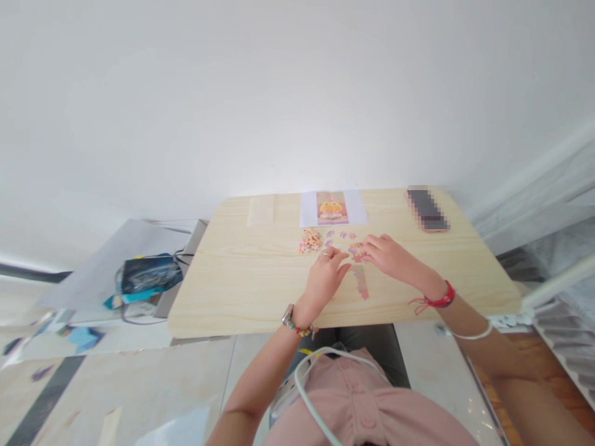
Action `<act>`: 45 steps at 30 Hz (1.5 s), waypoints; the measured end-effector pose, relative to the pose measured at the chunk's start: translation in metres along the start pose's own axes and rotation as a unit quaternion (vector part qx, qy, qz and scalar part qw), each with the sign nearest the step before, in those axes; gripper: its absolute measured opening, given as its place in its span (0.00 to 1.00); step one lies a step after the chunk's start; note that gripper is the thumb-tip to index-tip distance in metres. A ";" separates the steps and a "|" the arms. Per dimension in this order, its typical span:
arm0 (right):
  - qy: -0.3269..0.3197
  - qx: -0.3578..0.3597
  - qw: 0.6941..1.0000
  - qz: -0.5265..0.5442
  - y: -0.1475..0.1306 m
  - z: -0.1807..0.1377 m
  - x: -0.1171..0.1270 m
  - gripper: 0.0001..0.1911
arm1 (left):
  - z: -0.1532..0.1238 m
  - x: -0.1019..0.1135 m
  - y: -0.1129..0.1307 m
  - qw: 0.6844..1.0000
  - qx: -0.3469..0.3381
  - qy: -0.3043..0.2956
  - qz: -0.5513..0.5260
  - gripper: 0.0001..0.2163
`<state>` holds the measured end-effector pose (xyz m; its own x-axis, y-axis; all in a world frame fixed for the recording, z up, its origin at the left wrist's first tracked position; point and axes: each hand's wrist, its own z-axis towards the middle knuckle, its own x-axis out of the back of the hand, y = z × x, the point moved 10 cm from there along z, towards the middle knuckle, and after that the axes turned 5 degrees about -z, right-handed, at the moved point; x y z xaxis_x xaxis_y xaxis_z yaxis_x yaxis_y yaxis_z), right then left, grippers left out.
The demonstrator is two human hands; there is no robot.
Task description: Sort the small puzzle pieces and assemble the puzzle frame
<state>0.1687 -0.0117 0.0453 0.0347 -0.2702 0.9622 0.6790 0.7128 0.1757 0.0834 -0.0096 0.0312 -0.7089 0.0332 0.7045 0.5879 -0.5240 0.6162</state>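
My left hand (324, 277) hovers over the table just left of the joined jigsaw pieces, thumb and forefinger apart, with nothing visible between them. My right hand (389, 256) has its fingertips drawn together at a small cluster of puzzle pieces (356, 251); the piece at its fingertips is partly hidden. Below the hands lies a narrow pinkish strip of joined puzzle pieces (361, 284). A heap of loose puzzle pieces (310, 240) sits left of the hands. Several single purple and pink pieces (343, 235) are spread beyond them.
A printed picture sheet (356, 207) showing a yellow-orange figure lies at the table's back edge against the wall. A pale flat sheet (261, 210) is at back left, a phone (427, 210) at back right. Left of the table (223, 291) stands a dark bag (151, 275) with cables.
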 end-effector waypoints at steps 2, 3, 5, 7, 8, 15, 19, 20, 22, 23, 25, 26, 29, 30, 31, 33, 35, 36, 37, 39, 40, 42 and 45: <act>0.015 0.003 1.000 0.006 -0.013 -0.002 0.008 0.13 | -0.003 0.000 0.005 1.000 -0.006 0.005 -0.016 0.06; 0.021 0.004 1.000 0.011 -0.018 -0.003 0.010 0.13 | -0.006 0.001 0.007 1.000 -0.009 0.006 -0.022 0.06; 0.027 0.007 0.999 0.024 -0.025 -0.005 0.013 0.13 | -0.014 0.004 0.009 0.999 -0.010 0.008 -0.032 0.06; 0.029 0.006 0.999 0.038 -0.030 -0.007 0.015 0.14 | -0.021 0.009 0.010 0.999 -0.005 0.013 -0.042 0.06; 0.028 0.006 0.999 0.044 -0.032 -0.007 0.015 0.14 | -0.024 0.012 0.010 0.999 -0.002 0.016 -0.050 0.06; 0.014 0.009 0.999 0.031 -0.042 -0.009 0.016 0.14 | -0.031 0.018 0.011 0.996 0.008 0.023 -0.083 0.06; 0.013 -0.002 0.999 0.035 -0.042 -0.009 0.016 0.14 | -0.030 0.017 0.011 0.997 0.003 0.026 -0.079 0.06; 0.017 -0.006 0.999 0.048 -0.042 -0.009 0.017 0.13 | -0.030 0.018 0.011 0.996 0.002 0.028 -0.080 0.06; 0.032 -0.018 0.995 0.088 -0.041 -0.009 0.018 0.12 | -0.032 0.021 0.011 0.996 -0.001 0.037 -0.085 0.07; 0.043 -0.029 0.992 0.112 -0.040 -0.010 0.019 0.12 | -0.034 0.023 0.011 0.995 -0.003 0.042 -0.088 0.07; 0.069 -0.064 0.981 0.167 -0.038 -0.012 0.021 0.10 | -0.040 0.027 0.010 0.994 -0.007 0.056 -0.094 0.07; 0.081 -0.083 0.974 0.195 -0.037 -0.013 0.021 0.10 | -0.044 0.030 0.008 0.993 -0.008 0.062 -0.097 0.06; 0.108 -0.121 0.950 0.268 -0.041 -0.018 0.018 0.09 | -0.055 0.033 0.004 0.992 -0.008 0.074 -0.103 0.06; 0.114 -0.128 0.943 0.284 -0.044 -0.019 0.017 0.08 | -0.059 0.033 0.002 0.992 -0.006 0.075 -0.106 0.06; 0.118 -0.133 0.939 0.294 -0.047 -0.020 0.015 0.08 | -0.062 0.033 0.000 0.991 -0.003 0.074 -0.108 0.06; 0.118 -0.139 0.934 0.306 -0.053 -0.021 0.011 0.08 | -0.067 0.032 -0.004 0.991 0.005 0.071 -0.113 0.06; 0.115 -0.141 0.932 0.315 -0.058 -0.022 0.007 0.08 | -0.071 0.031 -0.007 0.990 0.017 0.070 -0.118 0.06; 0.114 -0.143 0.930 0.318 -0.059 -0.022 0.005 0.08 | -0.073 0.031 -0.009 0.990 0.024 0.072 -0.120 0.07; 0.114 -0.146 0.929 0.322 -0.060 -0.022 0.004 0.08 | -0.074 0.030 -0.011 0.989 0.031 0.073 -0.121 0.07; 0.117 -0.150 0.926 0.326 -0.062 -0.023 0.003 0.07 | -0.077 0.029 -0.014 0.989 0.043 0.073 -0.122 0.07; 0.117 -0.150 0.925 0.328 -0.063 -0.023 0.002 0.07 | -0.078 0.027 -0.015 0.989 0.047 0.072 -0.122 0.07; 0.118 -0.148 0.925 0.330 -0.065 -0.023 0.002 0.07 | -0.081 0.025 -0.017 0.988 0.052 0.068 -0.127 0.07; 0.116 -0.152 0.924 0.331 -0.068 -0.024 -0.001 0.07 | -0.085 0.022 -0.020 0.987 0.059 0.061 -0.137 0.07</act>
<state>0.1400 -0.0749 0.0275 0.6490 0.0040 0.7608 0.6252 0.5670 -0.5363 0.0230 -0.0706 0.0040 -0.8851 0.0546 0.4622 0.4032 -0.4061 0.8201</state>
